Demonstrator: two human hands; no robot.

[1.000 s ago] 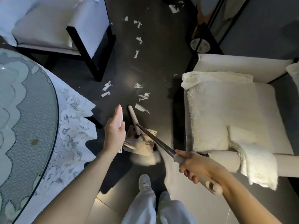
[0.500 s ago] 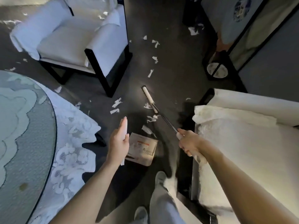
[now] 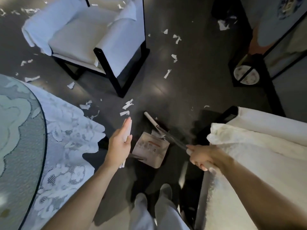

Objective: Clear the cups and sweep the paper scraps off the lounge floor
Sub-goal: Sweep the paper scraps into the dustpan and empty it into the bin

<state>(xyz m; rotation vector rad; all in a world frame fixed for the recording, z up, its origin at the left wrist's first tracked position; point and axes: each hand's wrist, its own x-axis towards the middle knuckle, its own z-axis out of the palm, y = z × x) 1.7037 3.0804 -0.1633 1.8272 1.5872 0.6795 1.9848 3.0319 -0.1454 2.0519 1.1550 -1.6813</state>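
White paper scraps lie scattered over the dark floor, with more further off. A beige dustpan sits on the floor in front of my feet. My left hand holds its upright white handle, fingers straight along it and thumb against it. My right hand grips the broom handle. The broom's pale head rests at the dustpan's far edge, with a few scraps at the pan's mouth. No cups are in view.
A white armchair with a black frame stands at the back left. A second white armchair with a fluffy throw is close on my right. A round glass-topped table with a lace cloth fills the left. A black stand is at the back right.
The broom head has swept back from the scraps further out to the dustpan's mouth, dragging scraps with it. My left hand stays on the dustpan handle.
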